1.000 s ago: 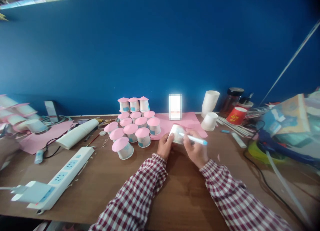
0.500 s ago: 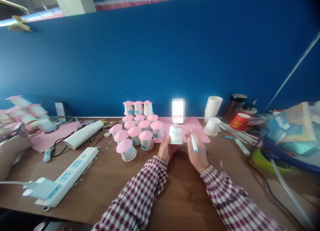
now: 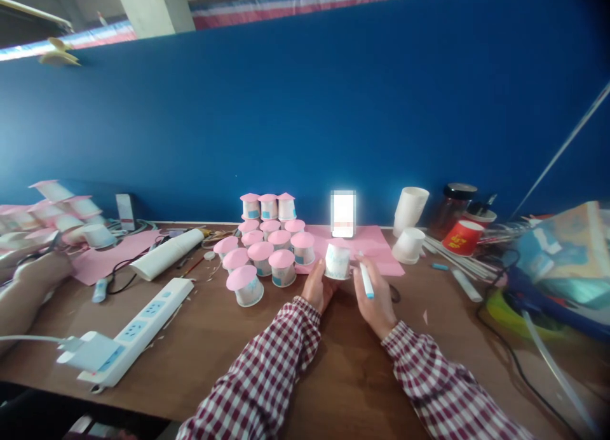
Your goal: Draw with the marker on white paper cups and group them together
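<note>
An upside-down white paper cup [image 3: 338, 262] with faint blue marks on its side is gripped in my left hand [image 3: 315, 287], thumb along its left side. My right hand [image 3: 376, 299] is closed around a white marker with a blue end [image 3: 366, 281], close to the cup's right side. Pink paper [image 3: 372, 243] lies on the table behind both hands. To the left stand several upside-down paper cups with pink cone tops [image 3: 260, 257], some of them bearing blue patches.
A glowing phone [image 3: 344, 213] stands upright against the blue partition. On the right are stacked white cups [image 3: 410, 210], a red cup [image 3: 462, 237] and a dark-lidded jar [image 3: 455, 211]. A power strip [image 3: 143, 329] lies left; a co-worker's hand [image 3: 40, 272] is at far left.
The whole view has shifted slightly, so the scene sits a little further right. The cup in my left hand has tilted a little, and the marker stays in my right hand.
</note>
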`<state>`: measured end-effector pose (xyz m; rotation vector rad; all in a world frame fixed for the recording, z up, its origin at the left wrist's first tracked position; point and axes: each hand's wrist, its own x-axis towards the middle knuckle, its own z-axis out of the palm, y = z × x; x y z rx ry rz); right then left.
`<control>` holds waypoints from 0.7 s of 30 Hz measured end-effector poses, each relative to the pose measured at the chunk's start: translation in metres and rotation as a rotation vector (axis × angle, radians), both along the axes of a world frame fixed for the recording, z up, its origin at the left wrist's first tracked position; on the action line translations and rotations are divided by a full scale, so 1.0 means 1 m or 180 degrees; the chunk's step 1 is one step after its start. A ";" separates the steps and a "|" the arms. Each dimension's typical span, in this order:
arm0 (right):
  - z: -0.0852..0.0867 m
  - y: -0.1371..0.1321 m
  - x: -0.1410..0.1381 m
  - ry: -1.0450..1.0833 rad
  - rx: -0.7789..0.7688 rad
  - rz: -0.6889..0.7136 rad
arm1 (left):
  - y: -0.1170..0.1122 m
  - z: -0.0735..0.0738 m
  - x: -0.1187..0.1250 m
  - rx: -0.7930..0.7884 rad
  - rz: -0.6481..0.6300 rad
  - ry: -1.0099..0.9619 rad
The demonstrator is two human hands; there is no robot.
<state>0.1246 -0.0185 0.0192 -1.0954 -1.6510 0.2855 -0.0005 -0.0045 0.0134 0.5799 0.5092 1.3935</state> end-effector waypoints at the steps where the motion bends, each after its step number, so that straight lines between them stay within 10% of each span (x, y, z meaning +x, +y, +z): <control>1: 0.000 0.000 0.000 0.0001 0.0014 0.0007 | 0.001 -0.002 -0.001 0.0064 0.0054 0.0044; 21: -0.005 0.001 0.001 -0.0013 0.0017 0.0185 | 0.000 -0.013 -0.005 0.0413 0.0731 0.1527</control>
